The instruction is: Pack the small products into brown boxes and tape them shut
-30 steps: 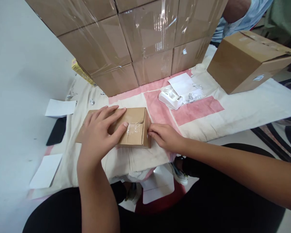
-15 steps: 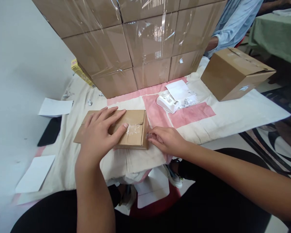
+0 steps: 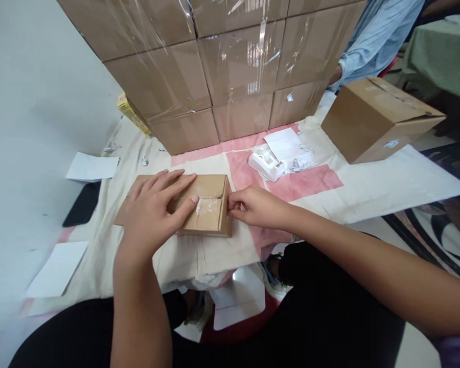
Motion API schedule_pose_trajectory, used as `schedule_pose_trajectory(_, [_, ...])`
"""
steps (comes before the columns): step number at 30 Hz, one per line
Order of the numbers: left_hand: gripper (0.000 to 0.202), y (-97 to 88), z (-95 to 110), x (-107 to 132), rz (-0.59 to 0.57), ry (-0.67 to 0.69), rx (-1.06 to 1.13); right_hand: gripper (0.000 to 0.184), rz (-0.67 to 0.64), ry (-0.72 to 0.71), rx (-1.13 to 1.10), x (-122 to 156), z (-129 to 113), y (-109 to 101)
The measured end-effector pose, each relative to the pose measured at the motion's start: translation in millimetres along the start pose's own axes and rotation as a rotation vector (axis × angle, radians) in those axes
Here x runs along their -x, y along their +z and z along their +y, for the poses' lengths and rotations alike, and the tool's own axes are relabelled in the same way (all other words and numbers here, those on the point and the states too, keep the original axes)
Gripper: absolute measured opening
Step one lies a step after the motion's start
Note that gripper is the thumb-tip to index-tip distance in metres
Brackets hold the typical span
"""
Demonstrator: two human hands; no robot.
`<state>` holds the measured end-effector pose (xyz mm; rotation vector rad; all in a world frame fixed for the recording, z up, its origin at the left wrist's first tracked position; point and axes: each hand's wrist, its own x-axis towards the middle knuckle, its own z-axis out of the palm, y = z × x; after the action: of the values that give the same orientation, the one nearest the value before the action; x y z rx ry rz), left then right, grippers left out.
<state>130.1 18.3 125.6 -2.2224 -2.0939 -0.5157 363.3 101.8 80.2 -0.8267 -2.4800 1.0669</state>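
A small cardboard box lies flat on the cloth in front of me, with clear tape across its top flap seam near the right end. My left hand rests on top of it, fingers spread and thumb beside the tape. At the box's right end, my right hand has thumb and fingers pinched together against the side. Whatever is between those fingertips is hidden. A white tape dispenser sits behind my right hand, beside a white paper sheet and crumpled clear scraps.
Stacked, taped cartons rise at the back. A larger carton stands at right, near another person's blue sleeve. On the left lie a black phone-like object, white papers and a yellow box. The table's front edge is close.
My right hand has shifted slightly left and up along the box's end, its fingertips now closer against it. The left hand stays on the box. The view has moved a little.
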Motion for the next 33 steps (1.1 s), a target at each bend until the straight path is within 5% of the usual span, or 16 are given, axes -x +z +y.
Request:
schedule_pose_trajectory(12, [0.048,4.5,-4,0,0.041,-0.004,0.022,0.007,0.142,0.212,-0.059,38,26,-17])
schedule_pose_trajectory(13, [0.048,5.3,-5,0,0.039,-0.006,0.023,0.015,0.153,0.182,-0.062,35,25,-15])
schedule_pose_trajectory(17, [0.048,8.4,-8,0,0.058,0.002,0.018,0.116,0.118,-0.099,-0.091,13,6,-4])
schedule_pose_trajectory(19, [0.05,9.3,-12,1,0.073,0.004,-0.002,0.13,0.04,-0.175,-0.091,0,-5,1])
schedule_pose_trajectory(26, [0.046,13.6,-20,9,0.164,0.043,0.023,0.117,0.053,-0.158,-0.037,0,-17,11])
schedule_pose_trajectory(33, [0.011,11.4,15,9,0.367,0.126,0.343,0.119,0.143,-0.083,-0.058,35,-8,10])
